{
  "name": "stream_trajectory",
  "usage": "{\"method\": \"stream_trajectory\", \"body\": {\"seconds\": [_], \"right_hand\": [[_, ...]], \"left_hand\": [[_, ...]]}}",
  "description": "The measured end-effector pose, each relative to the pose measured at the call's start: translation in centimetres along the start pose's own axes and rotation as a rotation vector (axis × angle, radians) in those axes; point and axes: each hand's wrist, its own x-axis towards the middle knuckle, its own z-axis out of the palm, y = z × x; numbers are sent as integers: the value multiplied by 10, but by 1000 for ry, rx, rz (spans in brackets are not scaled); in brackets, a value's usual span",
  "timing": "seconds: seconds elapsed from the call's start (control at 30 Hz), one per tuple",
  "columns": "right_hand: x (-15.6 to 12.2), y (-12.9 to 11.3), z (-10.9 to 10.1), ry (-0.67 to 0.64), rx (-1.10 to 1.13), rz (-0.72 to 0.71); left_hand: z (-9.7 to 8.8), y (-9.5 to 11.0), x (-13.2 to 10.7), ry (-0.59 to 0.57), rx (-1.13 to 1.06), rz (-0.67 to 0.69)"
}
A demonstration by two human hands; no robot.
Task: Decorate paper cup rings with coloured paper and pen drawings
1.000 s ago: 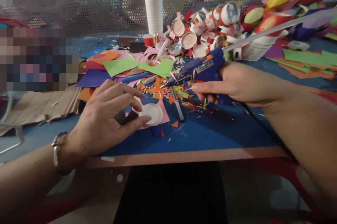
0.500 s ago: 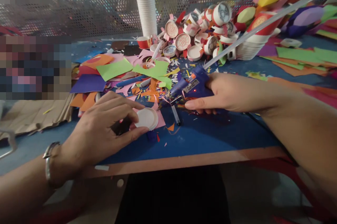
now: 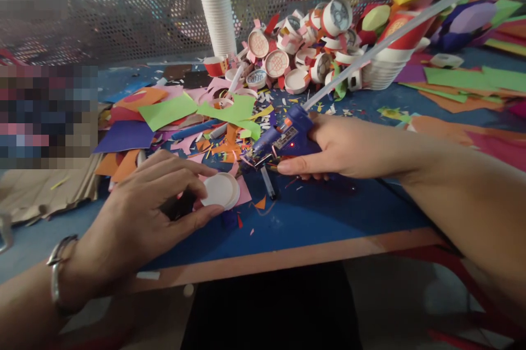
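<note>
My right hand (image 3: pixel 349 144) grips a blue glue gun (image 3: pixel 287 133) with a long clear glue stick (image 3: pixel 394 32) rising from its back. The nozzle points left and down toward the paper scraps, a little right of a white round paper cup base (image 3: pixel 219 190). My left hand (image 3: pixel 143 213) pinches that white base between thumb and fingers as it lies on a pink paper piece (image 3: pixel 242 192) on the blue table (image 3: pixel 329 213). A watch sits on my left wrist.
Coloured paper sheets and scraps (image 3: pixel 172 112) litter the table's middle. A heap of cut cup bases (image 3: pixel 304 49) lies behind, beside a tall stack of paper cups (image 3: pixel 216 7). A perforated metal screen (image 3: pixel 123 5) closes the back. Cardboard (image 3: pixel 45 191) lies at left.
My right hand has brought the glue gun down and left, closer to the white base. My left hand has closed onto the base.
</note>
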Motion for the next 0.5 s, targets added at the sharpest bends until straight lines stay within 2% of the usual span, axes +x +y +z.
{"method": "stream_trajectory", "body": {"seconds": [0.2, 0.5], "right_hand": [[0, 1, -4, 42, -55, -199], [-2, 0, -1, 91, -96, -189]], "left_hand": [[0, 0, 0, 0, -20, -2], [0, 0, 1, 9, 2, 8]]}}
